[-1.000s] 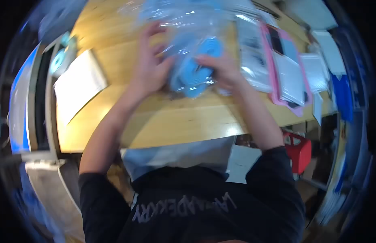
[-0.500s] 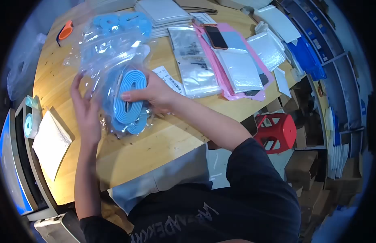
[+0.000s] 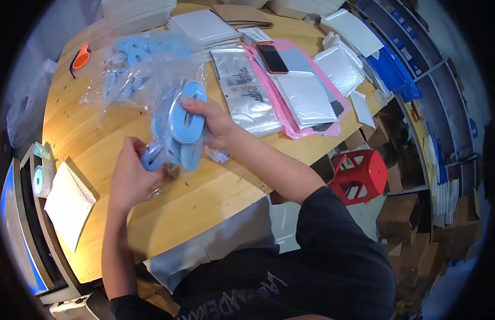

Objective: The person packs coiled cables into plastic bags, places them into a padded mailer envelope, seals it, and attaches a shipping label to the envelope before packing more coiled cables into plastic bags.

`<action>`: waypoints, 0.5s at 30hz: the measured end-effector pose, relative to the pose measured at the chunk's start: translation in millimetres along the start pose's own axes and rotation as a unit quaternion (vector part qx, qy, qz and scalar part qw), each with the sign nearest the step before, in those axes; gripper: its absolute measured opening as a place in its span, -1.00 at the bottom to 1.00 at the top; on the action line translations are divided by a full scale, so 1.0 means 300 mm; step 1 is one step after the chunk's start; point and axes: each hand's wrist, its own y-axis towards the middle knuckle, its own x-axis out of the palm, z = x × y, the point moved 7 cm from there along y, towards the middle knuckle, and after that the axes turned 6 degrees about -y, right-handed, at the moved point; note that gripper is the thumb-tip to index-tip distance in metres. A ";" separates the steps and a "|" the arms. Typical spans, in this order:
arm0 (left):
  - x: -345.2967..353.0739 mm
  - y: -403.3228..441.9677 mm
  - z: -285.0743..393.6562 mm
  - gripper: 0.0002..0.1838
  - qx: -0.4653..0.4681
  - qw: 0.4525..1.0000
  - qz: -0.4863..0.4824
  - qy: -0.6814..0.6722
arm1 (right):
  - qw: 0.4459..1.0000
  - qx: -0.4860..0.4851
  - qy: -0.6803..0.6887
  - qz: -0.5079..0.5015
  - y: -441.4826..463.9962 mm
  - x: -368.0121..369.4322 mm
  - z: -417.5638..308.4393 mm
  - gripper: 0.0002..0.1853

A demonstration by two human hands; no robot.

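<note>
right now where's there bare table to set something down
The wooden table is bare on the left, between the orange-handled tool and the white envelope, and along the near edge between the forearms, in front of the bagged blue coils. It's crowded on the right, with the smartphone, pink bag and bubble mailer layered together.

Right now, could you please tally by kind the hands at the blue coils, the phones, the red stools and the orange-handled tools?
Hands at the blue coils: 2 (left hand, right hand)
Phone: 1
Red stool: 1
Orange-handled tool: 1
Total: 5
</note>
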 end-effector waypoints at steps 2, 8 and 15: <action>-0.061 -0.009 0.010 -0.22 -0.010 0.997 0.004 -0.073 | 1.000 0.017 0.010 -0.002 -0.005 0.009 0.017 -0.67; -0.155 -0.006 -0.003 -0.26 0.027 0.932 0.172 -0.317 | 0.995 0.010 -0.082 -0.050 -0.029 0.096 0.061 -0.52; -0.183 -0.036 0.064 -0.43 0.192 0.901 0.300 -0.248 | 0.995 0.021 -0.081 -0.061 -0.028 0.105 0.083 -0.40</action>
